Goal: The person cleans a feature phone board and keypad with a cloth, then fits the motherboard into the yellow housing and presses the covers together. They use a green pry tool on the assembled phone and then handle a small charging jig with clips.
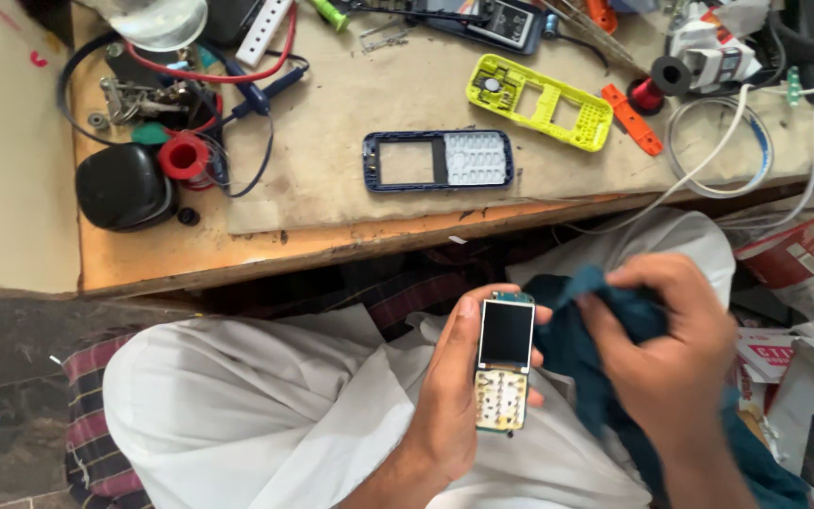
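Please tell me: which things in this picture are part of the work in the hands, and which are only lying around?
In hand:
left hand holding bare phone board with screen
right hand gripping dark teal cloth

Lying about:
blue phone front frame
yellow phone frame
red wire spool
black adapter
white cable

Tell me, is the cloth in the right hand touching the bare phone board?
Cannot tell. In the head view the dark teal cloth bunches beside the phone board, but the left hand's fingertips hide the meeting edge.

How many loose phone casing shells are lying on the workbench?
2. A dark blue front frame with a pale keypad lies near the bench's middle; a yellow-green shell lies to its upper right. More could be buried in the clutter along the far edge.
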{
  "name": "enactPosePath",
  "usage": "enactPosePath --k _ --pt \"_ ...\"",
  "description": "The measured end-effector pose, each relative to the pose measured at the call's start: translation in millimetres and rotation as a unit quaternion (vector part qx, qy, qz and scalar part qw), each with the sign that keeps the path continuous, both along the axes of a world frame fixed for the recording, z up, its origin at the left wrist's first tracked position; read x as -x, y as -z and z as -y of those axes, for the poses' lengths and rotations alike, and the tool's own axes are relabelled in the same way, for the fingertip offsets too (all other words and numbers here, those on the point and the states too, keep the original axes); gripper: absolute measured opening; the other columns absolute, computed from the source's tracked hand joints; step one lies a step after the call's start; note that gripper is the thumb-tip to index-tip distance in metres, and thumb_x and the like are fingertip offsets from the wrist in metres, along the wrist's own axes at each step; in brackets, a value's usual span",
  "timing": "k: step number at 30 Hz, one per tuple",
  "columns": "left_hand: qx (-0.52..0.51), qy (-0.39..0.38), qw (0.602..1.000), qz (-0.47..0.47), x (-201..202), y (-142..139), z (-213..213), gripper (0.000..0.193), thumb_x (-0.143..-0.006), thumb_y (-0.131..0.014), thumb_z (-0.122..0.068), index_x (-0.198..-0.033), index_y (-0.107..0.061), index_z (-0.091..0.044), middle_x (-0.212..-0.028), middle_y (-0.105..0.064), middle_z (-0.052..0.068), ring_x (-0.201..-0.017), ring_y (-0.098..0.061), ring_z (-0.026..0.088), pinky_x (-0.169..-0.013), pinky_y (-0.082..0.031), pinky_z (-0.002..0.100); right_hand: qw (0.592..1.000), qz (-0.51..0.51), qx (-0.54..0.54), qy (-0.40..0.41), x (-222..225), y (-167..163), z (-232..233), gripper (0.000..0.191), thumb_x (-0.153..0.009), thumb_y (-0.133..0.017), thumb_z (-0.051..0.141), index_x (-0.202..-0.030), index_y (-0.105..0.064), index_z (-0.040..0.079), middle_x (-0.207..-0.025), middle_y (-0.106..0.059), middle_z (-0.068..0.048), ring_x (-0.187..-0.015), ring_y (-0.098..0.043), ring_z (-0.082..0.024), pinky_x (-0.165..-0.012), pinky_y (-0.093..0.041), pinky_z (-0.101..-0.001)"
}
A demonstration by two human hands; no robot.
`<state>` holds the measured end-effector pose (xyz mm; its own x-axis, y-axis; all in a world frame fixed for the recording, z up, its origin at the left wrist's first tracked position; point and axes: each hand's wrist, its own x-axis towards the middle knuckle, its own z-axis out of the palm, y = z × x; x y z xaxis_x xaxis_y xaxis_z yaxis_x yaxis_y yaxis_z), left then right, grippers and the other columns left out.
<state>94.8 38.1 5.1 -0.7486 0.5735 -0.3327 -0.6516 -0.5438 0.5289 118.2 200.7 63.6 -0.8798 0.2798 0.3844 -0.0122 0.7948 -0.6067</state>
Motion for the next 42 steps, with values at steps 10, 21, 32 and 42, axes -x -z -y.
enactPosePath --k 10,21,32,42 --pt "-0.024 -0.069 0.996 0.056 6.1 -9.0 -3.0 0.051 -0.108 -0.038 -0.038 -0.146 -0.046 -0.004 -0.115 -0.068 0.014 -0.104 -0.063 0.018 -0.093 -0.053 0.034 0.993 0.093 -0.042 -0.052 -29.6 25.4 30.8 0.06 -0.059 -0.093 0.042 -0.095 -0.059 0.007 -0.098 -0.061 -0.011 -0.081 -0.066 -0.031 -0.064 -0.054 -0.0393" --pt "-0.044 -0.103 0.993 0.036 7.7 -15.0 -2.6 0.051 -0.109 -0.038 -0.038 -0.145 -0.044 -0.003 -0.115 -0.068 0.015 -0.108 -0.065 0.024 -0.099 -0.053 0.039 0.991 0.116 -0.04 -0.051 -25.8 14.8 27.4 0.078 -0.056 -0.091 0.045 -0.115 -0.056 0.008 -0.106 -0.059 -0.011 -0.093 -0.065 -0.03 -0.076 -0.055 -0.0412" --pt "-0.032 -0.097 0.994 0.027 8.9 -16.8 1.2 0.052 -0.109 -0.036 -0.038 -0.147 -0.042 -0.002 -0.115 -0.069 0.016 -0.113 -0.066 0.026 -0.104 -0.05 0.04 0.986 0.166 -0.021 -0.014 -33.6 20.0 29.0 0.094 -0.058 -0.094 0.045 -0.136 -0.055 0.012 -0.106 -0.061 -0.01 -0.092 -0.065 -0.026 -0.075 -0.054 -0.0387" --pt "-0.103 -0.082 0.991 0.021 11.3 -4.3 -1.4 0.047 -0.112 -0.037 -0.036 -0.145 -0.05 -0.005 -0.123 -0.069 0.02 -0.112 -0.062 0.024 -0.106 -0.047 0.04 0.934 0.194 0.295 0.059 -32.2 42.9 -9.0 0.025 -0.083 -0.082 0.013 -0.1 -0.069 0.002 -0.087 -0.068 -0.003 -0.077 -0.059 -0.006 -0.067 -0.051 -0.0225"
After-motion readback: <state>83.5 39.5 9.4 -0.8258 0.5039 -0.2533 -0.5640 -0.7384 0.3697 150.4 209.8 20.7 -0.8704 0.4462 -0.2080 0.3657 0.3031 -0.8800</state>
